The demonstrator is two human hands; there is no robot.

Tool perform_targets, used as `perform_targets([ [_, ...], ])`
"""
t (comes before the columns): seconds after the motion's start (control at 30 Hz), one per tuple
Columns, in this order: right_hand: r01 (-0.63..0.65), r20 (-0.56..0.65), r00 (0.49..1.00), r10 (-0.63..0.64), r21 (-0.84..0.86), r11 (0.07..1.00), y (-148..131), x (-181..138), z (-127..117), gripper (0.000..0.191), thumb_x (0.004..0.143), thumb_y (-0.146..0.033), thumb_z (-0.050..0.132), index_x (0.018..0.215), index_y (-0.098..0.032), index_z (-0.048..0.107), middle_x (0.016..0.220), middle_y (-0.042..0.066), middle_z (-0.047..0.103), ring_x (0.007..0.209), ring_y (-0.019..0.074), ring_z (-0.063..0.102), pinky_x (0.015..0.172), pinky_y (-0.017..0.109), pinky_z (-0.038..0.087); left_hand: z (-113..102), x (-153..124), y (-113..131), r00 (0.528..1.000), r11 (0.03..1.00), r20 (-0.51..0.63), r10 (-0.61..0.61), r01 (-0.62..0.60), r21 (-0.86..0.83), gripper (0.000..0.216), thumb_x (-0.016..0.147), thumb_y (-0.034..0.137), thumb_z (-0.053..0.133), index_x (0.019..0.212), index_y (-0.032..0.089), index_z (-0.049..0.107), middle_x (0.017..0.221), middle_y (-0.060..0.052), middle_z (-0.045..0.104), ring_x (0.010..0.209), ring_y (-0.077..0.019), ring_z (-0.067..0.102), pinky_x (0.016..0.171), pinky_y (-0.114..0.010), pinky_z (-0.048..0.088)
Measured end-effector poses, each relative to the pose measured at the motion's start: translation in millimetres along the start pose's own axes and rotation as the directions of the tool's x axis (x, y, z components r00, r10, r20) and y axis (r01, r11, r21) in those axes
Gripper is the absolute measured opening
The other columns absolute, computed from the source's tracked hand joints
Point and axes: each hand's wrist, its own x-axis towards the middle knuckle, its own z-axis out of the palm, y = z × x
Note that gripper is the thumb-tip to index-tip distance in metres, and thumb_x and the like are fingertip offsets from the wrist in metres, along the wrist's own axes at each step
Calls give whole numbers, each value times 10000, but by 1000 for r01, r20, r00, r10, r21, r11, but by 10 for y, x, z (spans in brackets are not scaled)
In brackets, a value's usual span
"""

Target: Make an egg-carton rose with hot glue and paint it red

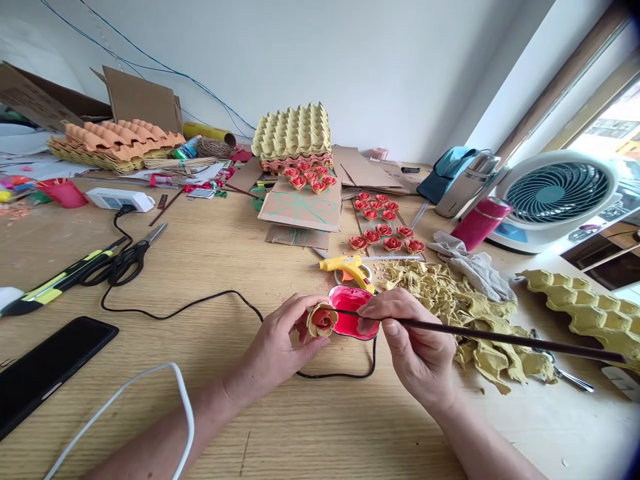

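Between the thumb and fingers of my left hand is an egg-carton rose, red at its centre and yellowish on its outer petals. My right hand grips a long dark paintbrush, whose tip meets the rose's upper right edge. Just behind the rose, a small dish of red paint lies on the table, partly covered by my hands. Beyond the dish is a yellow glue gun. Several red roses stand on cardboard at the back right, and more red roses sit on a raised cardboard piece.
Torn carton scraps spread right of my right hand, beside a grey cloth. A fan and a pink flask stand farther right. Scissors, a phone and a white cable lie leftward. Egg trays are stacked behind.
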Motion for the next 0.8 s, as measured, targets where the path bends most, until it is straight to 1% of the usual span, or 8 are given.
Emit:
perform_targets([
  [0.23,4,4,1000,-4,24,1000,2,-8,5,210,1017,-144,530,1102,-205,712,903,59,718,853,195,672,785,346,536,-1,1,10,1000,1000,4,-15,15,-26,383,867,202,681,1245,206,625,1130,-74,681,913,-186,648,712,-266,551],
  [0.53,2,80,997,-3,4,1000,33,8,13,222,1007,-130,546,1124,-218,713,925,72,730,843,195,677,752,333,552,-5,-10,45,999,999,51,-1,4,-51,400,884,188,676,1277,216,612,1157,-67,666,925,-172,658,688,-233,547],
  [0.7,31,95,995,-27,-37,999,58,-25,17,196,1001,-125,552,1111,-208,691,956,80,738,883,199,688,799,344,564,-15,-4,54,998,998,66,4,-1,-55,399,890,222,680,1284,209,614,1159,-77,670,975,-191,670,737,-251,562],
  [0.8,41,88,995,-37,-52,998,62,-43,13,190,998,-129,556,1112,-209,686,970,81,744,896,201,695,800,338,567,-24,1,59,998,999,65,-3,6,-42,397,888,239,682,1280,213,621,1149,-77,676,945,-188,672,707,-245,552],
])
